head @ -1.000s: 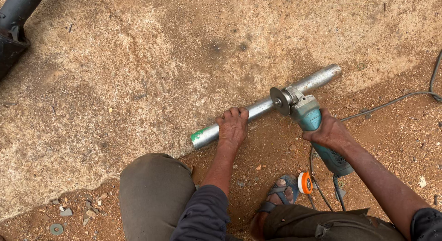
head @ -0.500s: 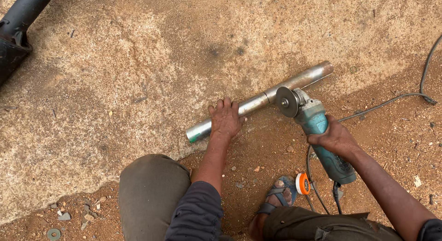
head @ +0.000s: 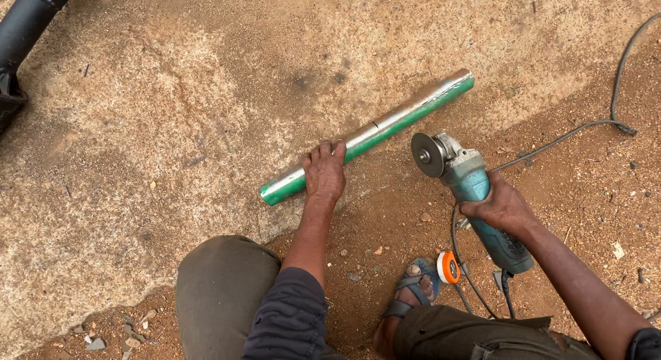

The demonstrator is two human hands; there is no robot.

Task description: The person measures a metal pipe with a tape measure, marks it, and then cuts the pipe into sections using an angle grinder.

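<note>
Head view, looking down: the metal pipe (head: 372,134), part green and part bare, lies on the sandy ground with its long axis running from about eight o'clock up to two o'clock. The left hand (head: 323,173) presses down on its near end, fingers laid together over the top. The right hand (head: 501,208) is wrapped around a teal angle grinder (head: 468,188), whose disc (head: 428,155) sits just beside the pipe at its four o'clock side, apart from it. No containers are about.

L hand (head: 323,175) flat, palm down; R hand (head: 501,207) fisted.
</note>
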